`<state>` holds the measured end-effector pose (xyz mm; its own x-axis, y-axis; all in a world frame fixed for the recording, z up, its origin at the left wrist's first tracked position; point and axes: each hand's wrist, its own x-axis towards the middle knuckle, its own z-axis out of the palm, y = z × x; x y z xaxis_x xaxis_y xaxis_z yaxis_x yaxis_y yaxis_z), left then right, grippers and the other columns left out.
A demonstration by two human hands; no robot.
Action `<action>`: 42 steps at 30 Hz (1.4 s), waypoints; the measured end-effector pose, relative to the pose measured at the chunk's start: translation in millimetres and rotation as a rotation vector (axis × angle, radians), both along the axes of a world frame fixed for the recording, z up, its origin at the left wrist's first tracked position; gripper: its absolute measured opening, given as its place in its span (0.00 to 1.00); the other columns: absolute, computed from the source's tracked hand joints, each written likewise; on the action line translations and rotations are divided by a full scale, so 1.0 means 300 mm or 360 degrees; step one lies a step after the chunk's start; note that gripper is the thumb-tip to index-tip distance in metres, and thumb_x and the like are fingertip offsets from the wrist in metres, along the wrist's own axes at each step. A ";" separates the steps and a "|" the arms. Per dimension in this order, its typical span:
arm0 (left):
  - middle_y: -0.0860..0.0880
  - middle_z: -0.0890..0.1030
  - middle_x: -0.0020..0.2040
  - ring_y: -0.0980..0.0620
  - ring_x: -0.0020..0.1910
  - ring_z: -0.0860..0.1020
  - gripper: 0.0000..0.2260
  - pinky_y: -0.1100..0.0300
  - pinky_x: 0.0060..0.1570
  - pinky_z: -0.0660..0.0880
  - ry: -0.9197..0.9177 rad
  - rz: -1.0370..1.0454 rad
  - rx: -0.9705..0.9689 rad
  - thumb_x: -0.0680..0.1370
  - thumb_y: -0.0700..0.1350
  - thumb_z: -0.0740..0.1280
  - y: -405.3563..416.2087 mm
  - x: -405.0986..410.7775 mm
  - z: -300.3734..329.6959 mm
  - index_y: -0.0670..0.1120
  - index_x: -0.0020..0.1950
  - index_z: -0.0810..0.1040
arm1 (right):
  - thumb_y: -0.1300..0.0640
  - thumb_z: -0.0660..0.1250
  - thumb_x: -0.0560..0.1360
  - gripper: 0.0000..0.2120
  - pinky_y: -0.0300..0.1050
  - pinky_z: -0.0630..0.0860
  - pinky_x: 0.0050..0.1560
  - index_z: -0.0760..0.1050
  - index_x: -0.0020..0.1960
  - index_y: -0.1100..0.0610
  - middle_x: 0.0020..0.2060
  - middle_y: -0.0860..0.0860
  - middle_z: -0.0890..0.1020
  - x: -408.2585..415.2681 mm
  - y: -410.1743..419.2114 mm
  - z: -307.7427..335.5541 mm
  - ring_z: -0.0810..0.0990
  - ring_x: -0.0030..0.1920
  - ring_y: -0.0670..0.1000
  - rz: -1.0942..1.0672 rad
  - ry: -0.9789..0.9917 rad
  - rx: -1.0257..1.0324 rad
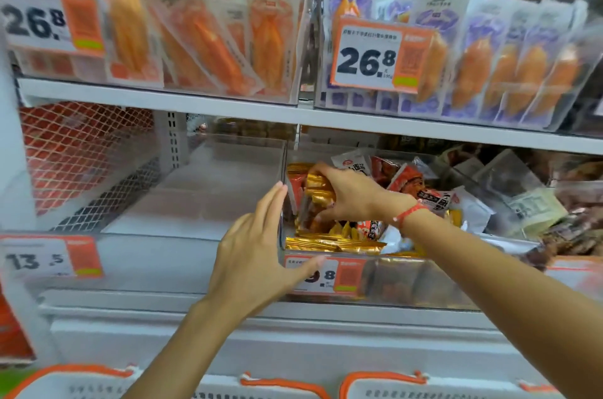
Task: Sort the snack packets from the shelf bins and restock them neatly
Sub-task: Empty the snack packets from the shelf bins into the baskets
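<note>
Snack packets in gold and orange wrappers are lying in a clear plastic bin on the lower shelf, mixed with red, white and grey packets toward the right side of the same bin. The right hand is reaching into this bin from the right, with a red string bracelet sitting on its wrist. Its fingers are curling over the top of a bunch of gold-orange packets, and the thumb is pressing in from below, so the bunch is being gripped and is sitting above the packets left lying in the bin. The left hand is hovering in front of the bins with its fingers straight and close together, gripping nothing; the fingertips are lying at the clear divider wall between the two bins, and the thumb is crossing a price label on the bin front, covering part of the printed number. To the left of the divider, a second clear bin is standing with a "13.5" price label on its front. On the upper shelf, two clear bins are holding upright packets of orange snack pieces, each bin front carrying a "26.8" price label. Below the shelves, white baskets with orange trim are showing at the bottom edge of the view.
</note>
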<state>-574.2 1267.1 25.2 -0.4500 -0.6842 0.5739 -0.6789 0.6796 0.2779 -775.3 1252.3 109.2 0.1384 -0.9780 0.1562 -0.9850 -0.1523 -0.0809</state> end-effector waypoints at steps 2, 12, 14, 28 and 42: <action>0.58 0.46 0.79 0.53 0.73 0.64 0.50 0.53 0.68 0.65 -0.0006 0.0001 0.0030 0.67 0.79 0.56 0.000 0.002 0.007 0.54 0.79 0.41 | 0.47 0.77 0.67 0.35 0.54 0.76 0.54 0.63 0.68 0.51 0.54 0.52 0.79 -0.026 0.100 0.027 0.78 0.54 0.54 0.0009 -0.0151 -0.0319; 0.52 0.47 0.80 0.50 0.77 0.56 0.51 0.48 0.73 0.54 -0.0101 -0.0015 0.0192 0.68 0.74 0.62 0.027 -0.001 0.060 0.49 0.80 0.44 | 0.38 0.74 0.65 0.28 0.43 0.78 0.52 0.68 0.61 0.42 0.54 0.39 0.79 -0.147 0.812 -0.036 0.79 0.54 0.43 0.0103 -0.0551 -0.0446; 0.49 0.48 0.80 0.49 0.78 0.54 0.51 0.49 0.74 0.51 -0.0110 0.0020 0.0135 0.68 0.73 0.64 0.034 -0.003 0.073 0.47 0.80 0.46 | 0.39 0.75 0.66 0.26 0.43 0.78 0.50 0.69 0.59 0.44 0.53 0.39 0.78 -0.184 0.867 -0.119 0.79 0.53 0.42 0.0075 -0.0494 -0.0239; 0.48 0.70 0.70 0.48 0.66 0.71 0.22 0.54 0.58 0.70 0.0002 -0.0216 0.0344 0.78 0.51 0.67 0.067 -0.347 0.223 0.48 0.71 0.69 | 0.50 0.69 0.75 0.26 0.55 0.69 0.64 0.67 0.71 0.54 0.68 0.56 0.69 -0.415 0.608 0.052 0.66 0.69 0.58 -0.0382 0.0092 -0.0271; 0.42 0.66 0.74 0.43 0.69 0.69 0.50 0.54 0.61 0.70 -0.0441 -0.0226 0.1012 0.67 0.56 0.78 -0.104 -0.556 0.172 0.43 0.77 0.51 | 0.33 0.62 0.73 0.37 0.54 0.69 0.63 0.58 0.75 0.51 0.70 0.57 0.69 -0.442 0.290 0.008 0.67 0.69 0.61 -0.0589 0.0604 0.0555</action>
<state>-741.1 1236.0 76.9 -0.6313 -0.7728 -0.0657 -0.6989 0.5301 0.4802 -907.9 1339.2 111.6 -0.2357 -0.9562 -0.1736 -0.9372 0.1765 0.3008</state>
